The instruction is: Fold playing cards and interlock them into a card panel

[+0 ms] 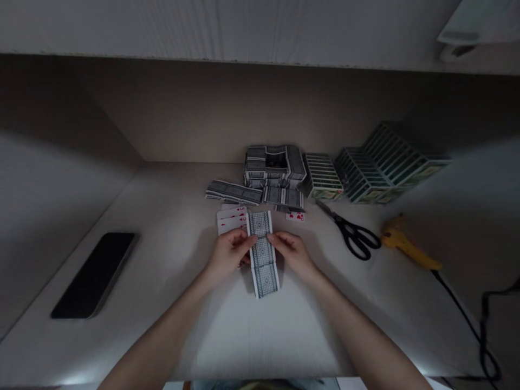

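Note:
Between my hands is a strip of joined playing cards, patterned backs up and long side pointing away from me. My left hand pinches its left edge between thumb and fingers. On the opposite edge, my right hand grips the strip the same way. Just beyond my left hand lie loose face-up playing cards with red marks. Another face-up card lies beyond my right hand, partly under other cards. Farther back are flat card strips and a boxy structure built of cards with a square opening.
Black-handled scissors lie to the right, beside a yellow glue gun with a black cord. Several stacked card boxes stand at the back right. A black phone lies at left. A shelf edge overhangs the desk.

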`<state>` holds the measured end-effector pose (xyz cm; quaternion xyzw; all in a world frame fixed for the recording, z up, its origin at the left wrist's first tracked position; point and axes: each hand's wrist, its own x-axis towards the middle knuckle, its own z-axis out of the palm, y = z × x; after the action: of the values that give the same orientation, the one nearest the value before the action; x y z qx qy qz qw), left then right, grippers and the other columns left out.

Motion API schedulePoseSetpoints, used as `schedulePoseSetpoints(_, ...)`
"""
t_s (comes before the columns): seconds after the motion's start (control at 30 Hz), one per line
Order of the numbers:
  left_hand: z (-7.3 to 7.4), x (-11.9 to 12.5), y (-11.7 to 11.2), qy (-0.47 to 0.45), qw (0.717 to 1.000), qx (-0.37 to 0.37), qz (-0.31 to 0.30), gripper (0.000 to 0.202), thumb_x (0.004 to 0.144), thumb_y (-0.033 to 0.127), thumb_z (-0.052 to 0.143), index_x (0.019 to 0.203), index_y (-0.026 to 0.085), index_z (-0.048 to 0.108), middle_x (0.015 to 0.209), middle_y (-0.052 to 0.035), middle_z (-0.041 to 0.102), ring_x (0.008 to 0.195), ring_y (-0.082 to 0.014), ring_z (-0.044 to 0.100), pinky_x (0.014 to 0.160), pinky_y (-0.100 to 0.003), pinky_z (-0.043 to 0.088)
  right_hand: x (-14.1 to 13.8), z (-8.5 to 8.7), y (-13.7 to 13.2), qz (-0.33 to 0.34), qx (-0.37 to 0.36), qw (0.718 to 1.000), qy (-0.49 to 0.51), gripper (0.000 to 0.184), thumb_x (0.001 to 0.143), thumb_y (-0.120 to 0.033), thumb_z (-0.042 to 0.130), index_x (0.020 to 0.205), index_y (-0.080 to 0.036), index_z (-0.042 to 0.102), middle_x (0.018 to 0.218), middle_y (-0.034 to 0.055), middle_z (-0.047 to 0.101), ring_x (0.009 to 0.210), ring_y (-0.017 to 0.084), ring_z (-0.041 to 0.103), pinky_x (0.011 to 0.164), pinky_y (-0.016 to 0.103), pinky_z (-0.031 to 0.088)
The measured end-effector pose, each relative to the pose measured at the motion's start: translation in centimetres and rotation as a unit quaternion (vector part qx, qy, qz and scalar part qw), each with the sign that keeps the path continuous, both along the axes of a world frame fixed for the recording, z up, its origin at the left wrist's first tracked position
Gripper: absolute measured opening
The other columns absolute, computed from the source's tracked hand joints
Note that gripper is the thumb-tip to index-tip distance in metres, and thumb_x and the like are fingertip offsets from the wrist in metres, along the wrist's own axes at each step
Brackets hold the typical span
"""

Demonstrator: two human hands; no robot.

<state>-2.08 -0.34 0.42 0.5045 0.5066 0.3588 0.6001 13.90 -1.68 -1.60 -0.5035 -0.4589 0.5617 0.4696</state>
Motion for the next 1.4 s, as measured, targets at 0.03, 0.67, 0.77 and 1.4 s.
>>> schedulePoseSetpoints(0.03, 0.1, -0.1, 0.1, -0.005, 1.000, 0.005, 0.012, 0.026, 0.069, 0.040, 0.059, 0.066, 0.015, 0.049, 0.056, 0.0034, 0.054, 0.045, -0.0094, 0.053, 0.040, -0.021, 0.046, 0.1, 0.2, 0.0, 0.011, -0.006, 1.000, 0.005, 0.030, 0.069, -0.046, 0.058, 0.065, -0.017, 0.060, 0.061, -0.0014, 0.057, 0.057, 0.012, 0.049, 0.055, 0.024, 0.037)
schedulePoseSetpoints(0.67, 1.0, -1.4, 0.8, -0.007, 0.980, 0.115, 0.165, 0.017, 0.065, 0.027, 0.063, 0.067, 0.018, 0.049, 0.060, 0.0052, 0.058, 0.052, -0.0092, 0.056, 0.049, -0.019, 0.045, -0.1, -0.3, -0.7, 0.030, 0.016, 0.999, -0.022, 0.023, 0.070, -0.040, 0.060, 0.071, -0.020, 0.049, 0.056, -0.0053, 0.047, 0.050, 0.008, 0.041, 0.046, 0.020, 0.030)
schedulePoseSetpoints(0.77, 0.7, -1.4, 1.1, -0.010, 0.985, 0.091, 0.144, 0.018, 0.065, 0.030, 0.063, 0.072, 0.018, 0.051, 0.062, 0.0044, 0.060, 0.051, -0.0100, 0.057, 0.050, -0.021, 0.048, -0.1, -1.0, -0.5, 0.007, 0.037, 0.998, -0.049, 0.021, 0.070, -0.039, 0.060, 0.071, -0.020, 0.051, 0.055, -0.0050, 0.047, 0.051, 0.009, 0.042, 0.046, 0.020, 0.031)
schedulePoseSetpoints(1.4, 1.5, -5.9, 5.5, -0.064, 0.919, 0.128, 0.367, 0.026, 0.065, 0.032, 0.062, 0.082, 0.016, 0.050, 0.058, 0.0025, 0.060, 0.041, -0.0104, 0.057, 0.042, -0.022, 0.049, 1.7, -1.2, 1.2, 0.064, -0.043, 0.988, 0.132, 0.027, 0.069, -0.042, 0.062, 0.077, -0.017, 0.055, 0.067, 0.0007, 0.063, 0.051, 0.011, 0.058, 0.050, 0.024, 0.047)
